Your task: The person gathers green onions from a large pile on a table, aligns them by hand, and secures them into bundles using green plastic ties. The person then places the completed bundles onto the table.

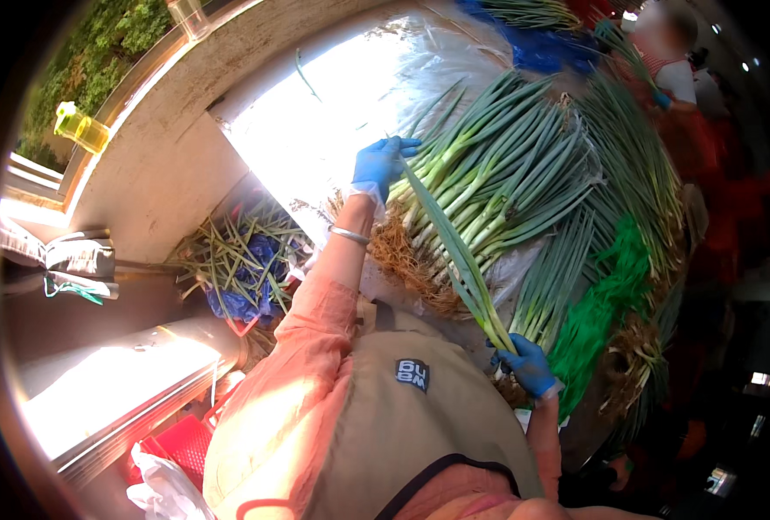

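My right hand point(526, 365), in a blue glove, grips a green onion point(453, 244) near its pale base. The stalk slants up and away to the left. At its far leaf tip is my left hand point(380, 166), also blue-gloved, fingers pointing right; whether they pinch the tip is not clear. Beneath the held stalk spreads a large heap of green onions point(508, 162), with brown roots point(417, 260) toward me. Part of the heap rests on clear plastic sheeting point(437, 58). More green onions point(554, 279) lie just beyond my right hand.
Green plastic netting point(599, 325) lies at the right, beside another green onion pile point(638, 162). Left of me stands a container of trimmed leaves point(248, 260), with a red basket point(183, 442) below. A yellow-green bottle point(83, 129) sits on the window ledge. Another person point(667, 58) is at the far right.
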A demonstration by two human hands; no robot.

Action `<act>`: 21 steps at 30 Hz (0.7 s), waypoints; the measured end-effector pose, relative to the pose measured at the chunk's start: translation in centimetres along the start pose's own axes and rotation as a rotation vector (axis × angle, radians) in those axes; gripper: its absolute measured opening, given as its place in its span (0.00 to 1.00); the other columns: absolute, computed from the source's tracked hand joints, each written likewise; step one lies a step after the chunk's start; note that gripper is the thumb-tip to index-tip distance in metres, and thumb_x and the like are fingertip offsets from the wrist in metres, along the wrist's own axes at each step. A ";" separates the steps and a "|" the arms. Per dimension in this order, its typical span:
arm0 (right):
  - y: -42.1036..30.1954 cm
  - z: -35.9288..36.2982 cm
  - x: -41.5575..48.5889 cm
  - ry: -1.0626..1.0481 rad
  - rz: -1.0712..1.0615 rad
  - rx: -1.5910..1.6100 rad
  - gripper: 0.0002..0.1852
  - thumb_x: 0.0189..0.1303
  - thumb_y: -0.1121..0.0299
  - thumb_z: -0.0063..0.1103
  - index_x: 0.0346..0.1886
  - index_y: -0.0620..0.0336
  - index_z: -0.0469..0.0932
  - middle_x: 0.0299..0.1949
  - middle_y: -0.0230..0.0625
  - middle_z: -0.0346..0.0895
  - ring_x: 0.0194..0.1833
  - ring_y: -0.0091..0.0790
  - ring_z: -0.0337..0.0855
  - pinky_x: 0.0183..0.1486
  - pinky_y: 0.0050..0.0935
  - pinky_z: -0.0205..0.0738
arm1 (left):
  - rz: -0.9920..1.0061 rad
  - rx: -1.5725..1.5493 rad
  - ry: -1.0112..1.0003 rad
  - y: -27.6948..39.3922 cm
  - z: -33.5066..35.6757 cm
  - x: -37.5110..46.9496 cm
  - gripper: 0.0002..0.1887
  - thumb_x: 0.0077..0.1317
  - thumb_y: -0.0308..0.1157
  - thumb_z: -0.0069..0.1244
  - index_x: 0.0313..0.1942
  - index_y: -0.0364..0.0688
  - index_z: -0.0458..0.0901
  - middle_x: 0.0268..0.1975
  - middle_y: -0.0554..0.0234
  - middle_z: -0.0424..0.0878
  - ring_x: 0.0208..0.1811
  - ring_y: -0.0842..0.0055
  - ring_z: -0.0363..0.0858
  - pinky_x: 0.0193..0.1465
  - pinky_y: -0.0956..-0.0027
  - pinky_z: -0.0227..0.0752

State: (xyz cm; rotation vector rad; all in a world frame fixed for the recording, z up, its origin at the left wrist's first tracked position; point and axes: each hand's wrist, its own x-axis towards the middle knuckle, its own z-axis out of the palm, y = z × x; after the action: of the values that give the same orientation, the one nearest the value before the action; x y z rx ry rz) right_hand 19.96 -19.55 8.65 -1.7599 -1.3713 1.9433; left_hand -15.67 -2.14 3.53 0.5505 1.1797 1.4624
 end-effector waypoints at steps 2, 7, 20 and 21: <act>-0.1 0.2 -0.4 0.054 -0.029 0.043 0.11 0.57 0.74 0.51 0.44 0.63 0.75 0.30 0.29 0.75 0.30 0.19 0.73 0.32 0.19 0.68 | -0.079 -0.036 -0.119 0.9 1.1 -0.9 0.17 0.69 0.38 0.36 0.45 0.37 0.77 0.39 0.67 0.80 0.22 0.89 0.63 0.24 0.84 0.57; 1.8 -1.2 1.5 0.050 -0.183 -0.255 0.14 0.57 0.71 0.50 0.47 0.58 0.72 0.31 0.34 0.76 0.31 0.28 0.76 0.34 0.26 0.69 | -0.148 -0.297 -0.135 -0.1 -1.3 -0.6 0.13 0.63 0.28 0.39 0.44 0.34 0.77 0.15 0.83 0.54 0.12 0.92 0.50 0.14 0.85 0.42; -12.1 -20.6 -0.7 0.503 -0.394 -0.544 0.18 0.59 0.65 0.51 0.52 0.61 0.69 0.40 0.40 0.75 0.40 0.33 0.75 0.43 0.30 0.69 | 0.150 -1.518 0.054 8.5 -10.2 1.6 0.25 0.62 0.21 0.33 0.60 0.25 0.49 0.55 0.56 0.72 0.29 0.81 0.77 0.31 0.81 0.74; -12.7 -26.8 -0.1 0.653 -0.522 -0.577 0.19 0.59 0.67 0.51 0.54 0.61 0.68 0.44 0.41 0.74 0.42 0.35 0.75 0.44 0.31 0.69 | 0.200 -1.425 0.035 8.3 -12.4 2.9 0.24 0.61 0.20 0.34 0.58 0.24 0.53 0.53 0.57 0.75 0.27 0.82 0.76 0.29 0.82 0.72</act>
State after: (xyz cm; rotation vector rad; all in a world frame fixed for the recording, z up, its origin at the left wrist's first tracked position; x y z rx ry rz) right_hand 37.61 0.80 21.17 -1.7437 -1.9413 0.6508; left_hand -30.75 -2.95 5.18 -0.3684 -0.0991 2.0433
